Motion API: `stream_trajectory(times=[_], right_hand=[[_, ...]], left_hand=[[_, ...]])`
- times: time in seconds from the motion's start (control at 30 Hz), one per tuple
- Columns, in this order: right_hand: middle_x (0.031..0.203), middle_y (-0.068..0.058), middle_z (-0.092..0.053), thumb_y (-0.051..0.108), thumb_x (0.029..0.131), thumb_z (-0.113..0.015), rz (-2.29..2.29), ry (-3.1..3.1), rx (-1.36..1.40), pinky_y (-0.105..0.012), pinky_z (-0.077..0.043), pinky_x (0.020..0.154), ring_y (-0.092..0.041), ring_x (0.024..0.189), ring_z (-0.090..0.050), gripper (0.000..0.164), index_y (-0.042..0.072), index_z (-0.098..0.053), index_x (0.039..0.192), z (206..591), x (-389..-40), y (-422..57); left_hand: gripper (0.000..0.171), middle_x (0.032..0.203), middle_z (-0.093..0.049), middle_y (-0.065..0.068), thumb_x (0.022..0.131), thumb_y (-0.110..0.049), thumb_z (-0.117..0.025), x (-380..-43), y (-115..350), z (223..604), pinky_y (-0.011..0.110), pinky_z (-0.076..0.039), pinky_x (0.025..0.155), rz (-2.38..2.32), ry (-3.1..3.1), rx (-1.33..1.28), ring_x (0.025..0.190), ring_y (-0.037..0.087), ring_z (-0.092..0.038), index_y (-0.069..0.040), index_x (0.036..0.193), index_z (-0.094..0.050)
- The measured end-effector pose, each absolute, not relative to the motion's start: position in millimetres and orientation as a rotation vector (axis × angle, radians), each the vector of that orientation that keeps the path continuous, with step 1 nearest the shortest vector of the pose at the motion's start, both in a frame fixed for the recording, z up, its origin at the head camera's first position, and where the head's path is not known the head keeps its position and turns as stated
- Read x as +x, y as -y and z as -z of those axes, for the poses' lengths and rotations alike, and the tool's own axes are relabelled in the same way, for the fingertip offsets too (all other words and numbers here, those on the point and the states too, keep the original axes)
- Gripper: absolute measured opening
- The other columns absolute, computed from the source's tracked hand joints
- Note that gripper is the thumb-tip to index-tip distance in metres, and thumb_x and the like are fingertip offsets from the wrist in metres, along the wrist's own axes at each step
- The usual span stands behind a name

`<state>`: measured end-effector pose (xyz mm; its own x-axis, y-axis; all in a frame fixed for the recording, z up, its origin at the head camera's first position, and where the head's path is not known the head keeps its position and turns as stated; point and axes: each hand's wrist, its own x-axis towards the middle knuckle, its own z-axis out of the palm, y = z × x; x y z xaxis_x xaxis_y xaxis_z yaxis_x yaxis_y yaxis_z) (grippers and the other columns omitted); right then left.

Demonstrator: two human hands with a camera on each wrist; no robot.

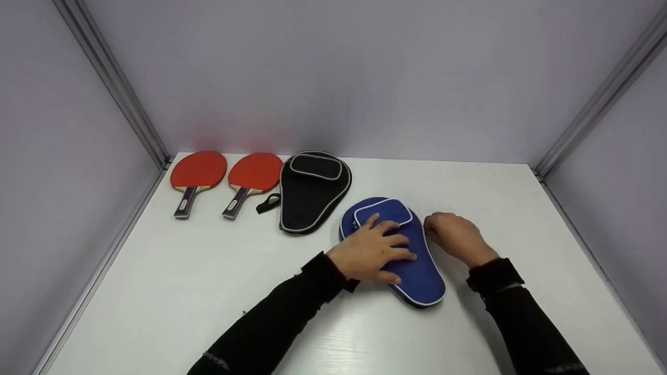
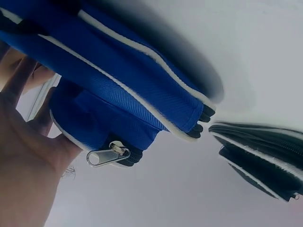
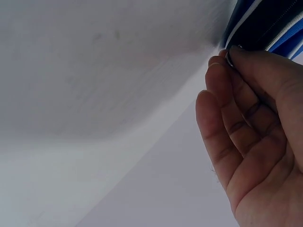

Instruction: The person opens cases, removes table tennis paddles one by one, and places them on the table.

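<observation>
A blue table tennis paddle case (image 1: pixel 419 278) with white piping lies aslant on the white table. My left hand (image 1: pixel 370 252) rests on top of it, fingers spread over the front and the small pocket (image 1: pixel 385 212). In the left wrist view, a metal pull (image 2: pixel 108 155) hangs from the pocket's zipper. At the case's right edge my right hand (image 1: pixel 456 237) pinches a small metal zipper pull (image 3: pixel 229 58) between thumb and forefinger. Most of that pull is hidden by the fingertips. Dark zipper tape (image 3: pixel 260 21) runs along the side there.
A black paddle case (image 1: pixel 307 205) with a wrist strap (image 1: pixel 268 203) lies behind and left of the blue one. Two red paddles (image 1: pixel 199 169) (image 1: pixel 255 172) lie farther left, handles toward me. Pale walls (image 1: pixel 333 78) enclose the table's back and sides.
</observation>
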<state>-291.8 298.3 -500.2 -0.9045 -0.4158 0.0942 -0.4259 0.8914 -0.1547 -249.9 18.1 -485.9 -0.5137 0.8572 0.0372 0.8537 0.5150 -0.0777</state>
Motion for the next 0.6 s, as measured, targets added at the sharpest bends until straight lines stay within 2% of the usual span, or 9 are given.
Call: stream_trajectory(times=[0.27,0.6], right_hand=[[0.086,-0.005,-0.073,-0.001,0.103,-0.077,-0.294,3.001,0.665,-0.043,-0.055,0.065,-0.019,0.075,-0.062,0.015,0.009,-0.078,0.092,500.9,-292.8,-301.0],[0.095,-0.008,-0.08,0.003,0.107,-0.077,-0.301,3.004,0.655,-0.049,-0.063,0.071,-0.021,0.081,-0.07,0.01,0.007,-0.083,0.101,500.1,-292.7,-300.9]], left_hand=[[0.061,0.172,-0.063,-0.009,0.111,-0.068,-0.07,-252.9,-16.3,485.2,0.071,-0.034,0.145,-0.015,2.707,-1.501,0.177,0.03,-0.041,-0.044,0.167,-0.064],[0.062,0.171,-0.064,-0.011,0.11,-0.07,-0.071,-260.3,-18.4,484.5,0.07,-0.033,0.146,-0.017,2.759,-1.454,0.176,0.029,-0.042,-0.045,0.167,-0.064]])
